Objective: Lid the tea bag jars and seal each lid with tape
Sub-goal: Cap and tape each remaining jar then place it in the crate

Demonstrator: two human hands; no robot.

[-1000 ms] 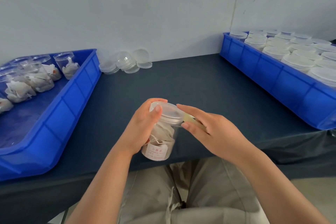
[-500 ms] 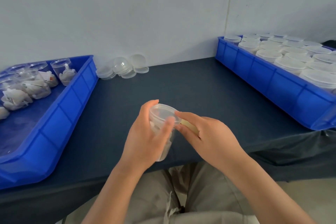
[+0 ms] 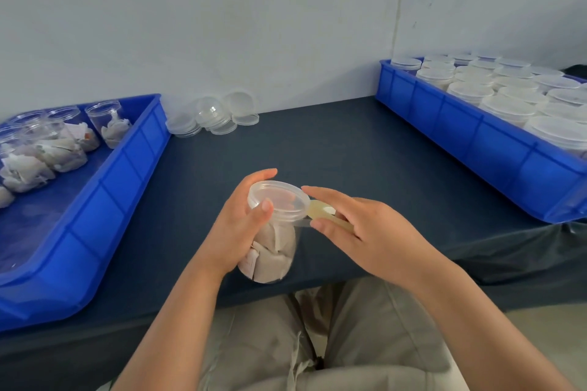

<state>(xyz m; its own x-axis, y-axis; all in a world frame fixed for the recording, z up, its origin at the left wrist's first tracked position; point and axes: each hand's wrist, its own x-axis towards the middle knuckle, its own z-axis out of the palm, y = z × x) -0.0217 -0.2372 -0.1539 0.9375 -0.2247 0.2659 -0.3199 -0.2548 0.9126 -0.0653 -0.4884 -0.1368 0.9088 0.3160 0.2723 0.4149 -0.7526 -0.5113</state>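
A clear jar of tea bags (image 3: 272, 251) with a clear lid (image 3: 279, 200) on top is held above the table's front edge. My left hand (image 3: 239, 225) grips the jar from the left, thumb on the lid's rim. My right hand (image 3: 359, 232) holds a small yellowish tape roll (image 3: 320, 212) against the jar's right side, just under the lid. A strip of clear tape runs from the roll to the jar. Most of the roll is hidden by my fingers.
A blue tray (image 3: 104, 197) on the left holds several open jars of tea bags (image 3: 44, 149). A blue tray (image 3: 476, 140) on the right is full of lidded jars (image 3: 508, 105). Loose clear lids (image 3: 212, 117) lie by the wall on the dark table (image 3: 333, 143).
My left hand has turned the jar, so the tea bags show again below my fingers. My right hand stays at the lid's right side with the tape roll.
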